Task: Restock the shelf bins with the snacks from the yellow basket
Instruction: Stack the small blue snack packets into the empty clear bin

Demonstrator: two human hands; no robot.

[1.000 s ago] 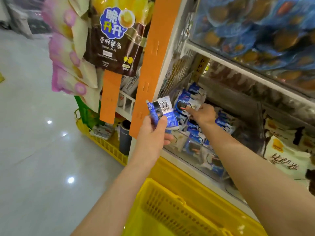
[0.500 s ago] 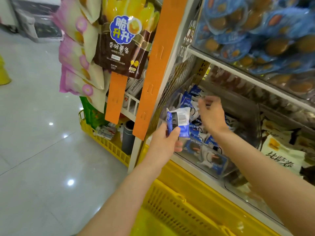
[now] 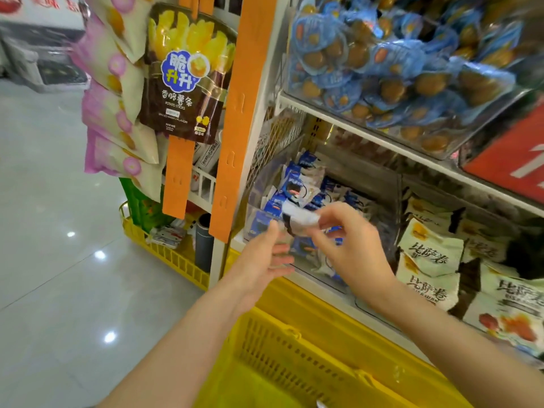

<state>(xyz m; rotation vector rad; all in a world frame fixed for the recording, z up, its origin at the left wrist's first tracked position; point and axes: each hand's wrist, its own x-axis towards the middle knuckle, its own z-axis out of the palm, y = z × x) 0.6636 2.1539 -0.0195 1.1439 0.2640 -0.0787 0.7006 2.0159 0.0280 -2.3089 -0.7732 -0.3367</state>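
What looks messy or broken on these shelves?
Nothing looks broken or spilled. The blue packets lie jumbled every which way in the clear bin, not in rows, which is the only untidy thing. The right hand pinches one packet above that bin, and the left hand is open beside it.

White snack pkt point(image 3: 303, 220) in pinch of R hand point(image 3: 350, 248) over clear bin point(image 3: 393, 219), L hand point(image 3: 262, 260) loose just beside, yellow basket point(image 3: 294, 348) below

We see a brown potato-sticks bag point(image 3: 188, 83) hanging just left of the wide orange strip point(image 3: 238, 113); pink-and-cream packets point(image 3: 117, 119) hang further left of it; glossy grey floor tiles point(image 3: 59, 260) spread below-left; a red sign point(image 3: 506, 163) sits far right.
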